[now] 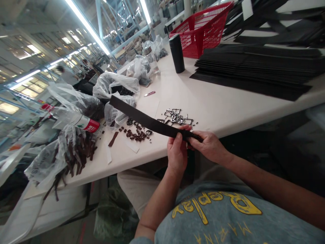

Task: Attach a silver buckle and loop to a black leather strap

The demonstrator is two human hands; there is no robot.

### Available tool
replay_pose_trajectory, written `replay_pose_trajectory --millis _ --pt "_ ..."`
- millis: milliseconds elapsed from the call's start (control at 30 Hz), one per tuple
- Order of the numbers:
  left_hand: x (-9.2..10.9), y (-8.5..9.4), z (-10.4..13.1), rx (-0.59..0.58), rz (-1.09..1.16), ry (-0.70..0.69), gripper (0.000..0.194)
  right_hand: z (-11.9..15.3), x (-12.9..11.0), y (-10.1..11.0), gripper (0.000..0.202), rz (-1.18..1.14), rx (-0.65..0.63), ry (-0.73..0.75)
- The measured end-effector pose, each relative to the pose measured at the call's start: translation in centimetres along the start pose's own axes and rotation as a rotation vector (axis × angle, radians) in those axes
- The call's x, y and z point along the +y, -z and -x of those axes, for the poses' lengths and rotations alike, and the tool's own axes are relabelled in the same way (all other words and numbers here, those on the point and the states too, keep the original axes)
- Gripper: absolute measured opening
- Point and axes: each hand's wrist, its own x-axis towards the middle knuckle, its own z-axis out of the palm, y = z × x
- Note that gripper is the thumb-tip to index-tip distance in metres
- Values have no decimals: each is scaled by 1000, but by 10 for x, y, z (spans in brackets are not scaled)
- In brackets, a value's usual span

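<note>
A white counter (218,101) runs from the near left to the far right. On its far right lies a wide stack of black sheets (256,64), and behind that stands a red basket (203,30) with a black cylinder flask (177,53) just to its left. Clear plastic bags (114,88) crowd the left side, one at the near left spilling dark brown strips (76,152). A long dark strap (149,122) slants over the near edge of the counter, its right end pinched by both hands: the left hand (177,152) grips it with thumb on top, and the right hand (209,146) closes around the very end. Just beyond the strap sit metal buckles (176,117) and small dark loops (135,134)
</note>
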Motion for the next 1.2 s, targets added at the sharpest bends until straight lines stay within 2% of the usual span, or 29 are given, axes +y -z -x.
replay_pose_trajectory --millis 267,400,567,700,800,900,1067,1200 --pt "3 -5 0 4 61 -15 21 3 -3 5 32 200 27 121" --pt "8 -6 -2 7 90 50 23 1 -8 8 29 270 2 179" --pt "12 -3 -4 9 59 182 29 4 -8 8 26 90 -140 107" --pt "12 0 -6 11 54 205 31 10 -11 6 27 -38 -207 85" --pt "12 1 -5 -40 37 230 33 11 -14 5 28 -82 -205 51" --pt "8 0 -1 -81 22 247 36 10 -15 5 26 -61 -150 49" --pt "4 0 6 -36 12 216 38 9 -12 4 22 -51 -138 28" --pt "4 0 10 -49 -50 161 38 8 -13 4 24 -78 -152 -8"
